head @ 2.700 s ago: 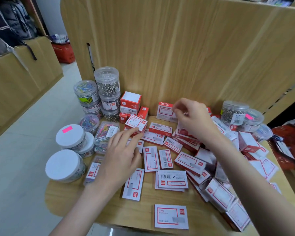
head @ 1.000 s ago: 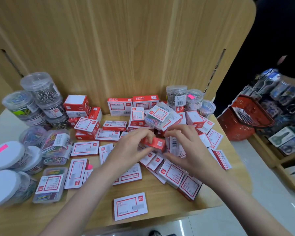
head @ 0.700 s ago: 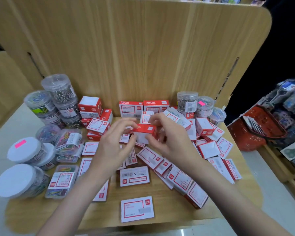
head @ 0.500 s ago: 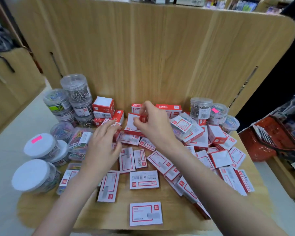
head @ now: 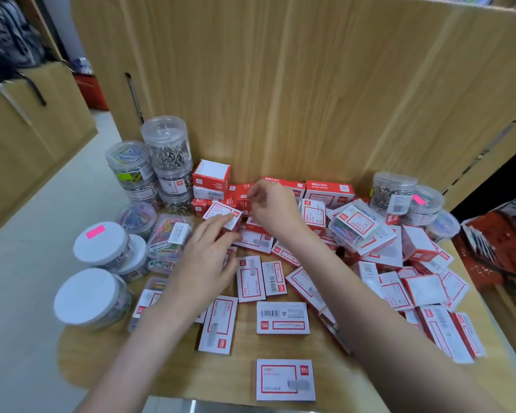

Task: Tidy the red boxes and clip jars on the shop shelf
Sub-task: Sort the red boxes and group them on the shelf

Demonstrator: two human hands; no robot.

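Right hand: the right hand (head: 273,208) reached to the back of the shelf (head: 167,368), its fingertips pinching a small red box (head: 242,201) near the wooden back panel (head: 295,93).
Left hand: the left hand (head: 204,260) hovered with fingers extended and relaxed, fingertips at the edge of a white-faced box (head: 223,214) propped on the pile; whether they pressed it I cannot tell.
Red boxes, back row: two long red boxes (head: 329,190) stood against the panel, and a taller red box with a white top (head: 211,177) sat on another box, just beside the jars.
Red boxes, loose: many flat boxes lay scattered label-up across the shelf; one (head: 285,380) lay alone near the front edge, another (head: 282,318) showed its barcode side, and a heap (head: 423,290) crowded the right side.
Clip jars, left: a stack of clear jars with silver clips (head: 170,162) stood beside a stack with coloured clips (head: 131,165); two white-lidded jars (head: 102,245) (head: 87,296) stood nearer the front, one bearing a pink sticker.
Clip jars, right: clear jars (head: 395,190) stood at the back right corner, one with a pink sticker.
Clear boxes: a plastic box of coloured clips (head: 169,242) lay between the left jars and the left hand.
Beyond: a red basket (head: 501,248) sat right of the shelf.
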